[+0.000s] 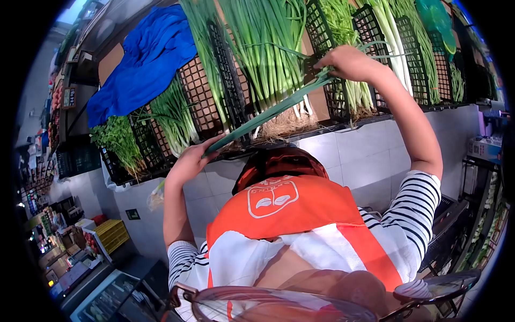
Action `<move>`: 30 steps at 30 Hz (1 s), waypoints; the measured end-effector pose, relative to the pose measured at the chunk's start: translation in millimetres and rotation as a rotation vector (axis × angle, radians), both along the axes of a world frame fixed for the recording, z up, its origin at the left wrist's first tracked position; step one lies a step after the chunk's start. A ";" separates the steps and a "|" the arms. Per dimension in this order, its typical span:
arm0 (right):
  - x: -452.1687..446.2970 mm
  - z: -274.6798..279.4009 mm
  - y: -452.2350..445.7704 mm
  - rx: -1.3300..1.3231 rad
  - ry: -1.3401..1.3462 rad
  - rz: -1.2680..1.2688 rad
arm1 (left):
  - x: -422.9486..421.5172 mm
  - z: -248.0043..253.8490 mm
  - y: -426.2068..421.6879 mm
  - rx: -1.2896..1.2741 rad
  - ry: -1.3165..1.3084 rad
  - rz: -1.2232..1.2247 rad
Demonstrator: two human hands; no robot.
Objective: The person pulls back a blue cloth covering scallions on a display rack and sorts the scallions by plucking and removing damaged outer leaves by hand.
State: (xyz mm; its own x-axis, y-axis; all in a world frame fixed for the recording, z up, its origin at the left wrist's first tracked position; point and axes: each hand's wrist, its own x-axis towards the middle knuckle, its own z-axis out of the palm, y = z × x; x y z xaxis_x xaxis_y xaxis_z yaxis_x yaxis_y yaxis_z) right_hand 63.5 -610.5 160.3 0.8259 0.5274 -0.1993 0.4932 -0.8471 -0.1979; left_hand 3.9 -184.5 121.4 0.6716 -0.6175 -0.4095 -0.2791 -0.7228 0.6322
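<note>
- I have the bare left hand (189,162) at the lower end of a dark-green strap of long, flat leaves (269,114), its fingers clamped around it.
- The bare right hand (351,63) has its fingers pinched together on the upper end, with the wrist bent.
- The strap runs slantwise between the two hands and looks taut. It passes in front of tall green stalks with white bases (268,59), across their lower part, by the black plastic crates (321,32).
- Just below the left hand hangs a pale stem end with wispy roots (156,199); I cannot tell whether it belongs to the same plant.
- A crumpled blue cloth (153,48) lies over crates on the left, near a short bunch of thin green stems (174,110).
- I judge the step in hand to be holding the leaves stretched out.
- The next move, I'd say, calls for both hands to work together, gently, so the leaves don't tear.
</note>
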 end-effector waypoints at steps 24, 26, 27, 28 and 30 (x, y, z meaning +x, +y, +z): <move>28.8 -24.0 4.9 0.238 -0.016 -0.780 | -4.6 3.4 -0.8 -0.079 0.022 0.069; 27.6 -22.1 -16.9 0.256 -0.208 -0.748 | -5.5 -5.5 16.5 -0.124 -0.049 0.055; 23.5 -7.3 -17.4 0.292 -0.069 -0.784 | -4.2 -2.2 16.4 -0.108 -0.026 0.086; 24.5 -13.5 -31.0 0.505 -0.182 -0.668 | -7.8 4.6 17.2 -0.088 0.013 0.117; 24.8 -3.0 -42.9 0.636 -0.146 -0.677 | -8.7 6.5 19.5 -0.070 0.060 0.151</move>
